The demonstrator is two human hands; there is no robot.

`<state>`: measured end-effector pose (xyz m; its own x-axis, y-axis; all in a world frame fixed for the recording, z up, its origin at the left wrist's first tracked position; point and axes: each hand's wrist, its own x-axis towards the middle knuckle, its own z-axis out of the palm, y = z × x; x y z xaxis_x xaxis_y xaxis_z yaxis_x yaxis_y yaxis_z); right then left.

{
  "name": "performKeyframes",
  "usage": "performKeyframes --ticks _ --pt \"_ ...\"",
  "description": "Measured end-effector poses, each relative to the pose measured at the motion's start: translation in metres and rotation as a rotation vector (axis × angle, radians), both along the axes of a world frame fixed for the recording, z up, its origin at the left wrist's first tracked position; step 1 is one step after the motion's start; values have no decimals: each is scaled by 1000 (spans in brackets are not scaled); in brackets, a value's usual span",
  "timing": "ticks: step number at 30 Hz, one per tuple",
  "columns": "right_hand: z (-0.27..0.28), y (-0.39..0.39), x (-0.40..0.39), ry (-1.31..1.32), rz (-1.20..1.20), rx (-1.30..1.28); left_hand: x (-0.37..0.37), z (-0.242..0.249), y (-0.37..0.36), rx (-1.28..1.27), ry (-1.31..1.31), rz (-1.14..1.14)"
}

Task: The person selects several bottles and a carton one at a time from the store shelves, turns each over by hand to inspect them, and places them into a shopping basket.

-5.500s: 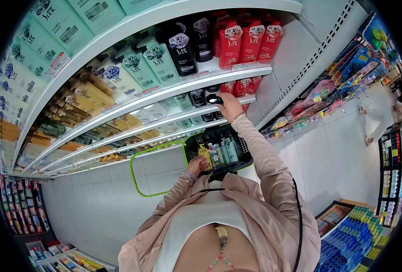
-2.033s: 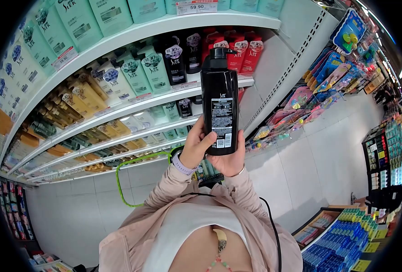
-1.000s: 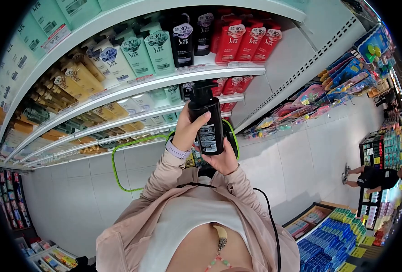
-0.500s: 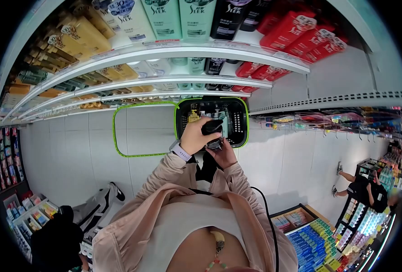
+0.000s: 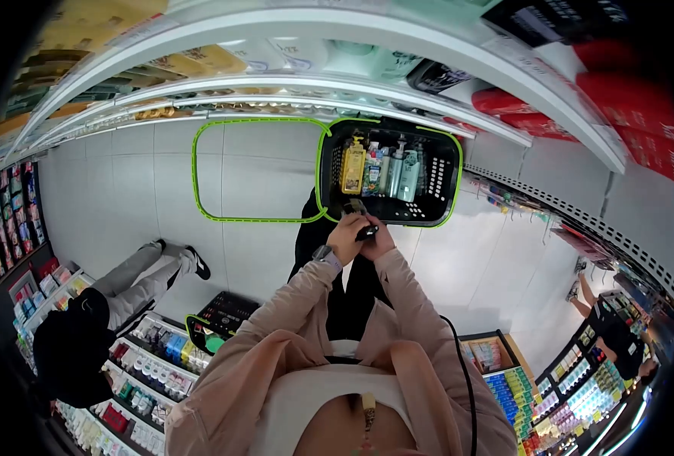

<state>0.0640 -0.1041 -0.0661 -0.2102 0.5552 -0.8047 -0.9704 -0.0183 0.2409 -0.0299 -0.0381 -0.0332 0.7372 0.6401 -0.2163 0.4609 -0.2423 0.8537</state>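
My left hand (image 5: 346, 240) and my right hand (image 5: 378, 242) are both closed around a small dark bottle (image 5: 355, 206). It has a black end piece between my fingers, and its label is too small to read. The hands hold it at the near edge of a black shopping basket (image 5: 437, 211) with a green rim. Inside the basket stand a yellow pump bottle (image 5: 354, 169), a pale teal bottle (image 5: 409, 176), a grey-green pump bottle (image 5: 395, 172) and smaller packages between them. My fingers hide part of the dark bottle.
The basket's green handle (image 5: 209, 218) lies folded out to the left over the tiled floor. White shelves (image 5: 291, 83) of bottles curve above. A person (image 5: 86, 334) stands at lower left near another black basket (image 5: 226, 311); another person (image 5: 618, 334) is at far right.
My hands have drawn back from above the basket to its near edge, still holding the dark bottle. The view has shifted, and the basket's contents show more plainly now.
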Motion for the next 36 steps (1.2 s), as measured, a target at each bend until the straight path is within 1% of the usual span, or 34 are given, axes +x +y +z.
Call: performKeyframes --ticks 1,2,4,5,7,8,10,11,12,13,14,15,16,17,18,19,20,21,22,23,25,26,28,29,30,31,32,33,34,35,36 --pt "-19 1 0 0 4 -4 -1 -11 5 -8 30 -69" --pt "-37 1 0 -33 1 -1 -1 -20 2 -20 41 -71" --pt "-79 3 3 -30 77 -69 5 -42 2 8 130 -45" --pt "-100 3 3 -29 57 -68 3 -61 -3 -11 129 -39" --pt "-133 6 4 -87 80 20 4 -97 -3 -17 93 -43" --pt "-146 8 3 -88 61 18 4 -115 -1 -31 90 -46" --pt "-171 13 5 -8 -77 3 11 -139 13 -51 85 -75" --pt "-182 13 6 45 -97 -4 16 -151 18 -73 78 -87" --pt "-218 -18 -5 2 -180 258 8 -185 7 -775 53 98" --pt "-266 -26 -7 -74 -247 581 14 -211 15 -551 32 -66" --pt "-288 -5 -9 -10 -463 11 20 -236 23 -283 16 -202" --pt "-266 21 7 -118 -318 -142 26 -259 31 -19 -9 -290" --pt "-277 8 1 -72 -274 -102 29 -236 39 -183 188 -313" --pt "-302 -7 -8 -499 -20 21 34 -238 38 -129 192 -274" --pt "-304 -3 2 41 -333 -27 27 -245 42 -75 208 -262" --pt "-289 11 10 -65 -384 -115 34 -247 45 -68 205 -269" --pt "-273 17 9 -157 -434 -222 39 -248 47 -102 284 -329" --pt "-268 3 11 -741 270 -206 32 -246 39 -159 382 -390" --pt "-268 -7 21 -1279 1012 -125 36 -251 38 -166 308 -468" --pt "-264 -6 30 -1485 1274 -120 41 -249 34 -183 295 -503" --pt "-263 -5 38 -1396 1185 -237 45 -252 25 -192 289 -553" --pt "-264 -4 43 -1347 1132 -276 47 -256 22 -146 262 -591" --pt "-277 -6 53 -1256 1058 -304 47 -266 12 -109 246 -655" --pt "-285 -7 56 -1192 1021 -299 47 -273 9 -105 202 -619" --pt "-325 -15 52 -1177 1062 -294 45 -278 9 -102 160 -582" --pt "-357 -18 51 -765 352 -386 51 -270 14 -204 239 -622" --pt "-379 -15 51 -309 -330 -431 49 -275 13 -202 254 -633" --pt "-345 3 61 -106 -557 -465 48 -282 10 -86 170 -609" --pt "-366 1 64 -98 -513 -459 50 -282 9 26 83 -584" --pt "-387 1 64 -88 -520 -463 52 -283 10 -70 126 -535" --pt "-401 3 66 -40 -556 -453 54 -282 12 -74 133 -542"
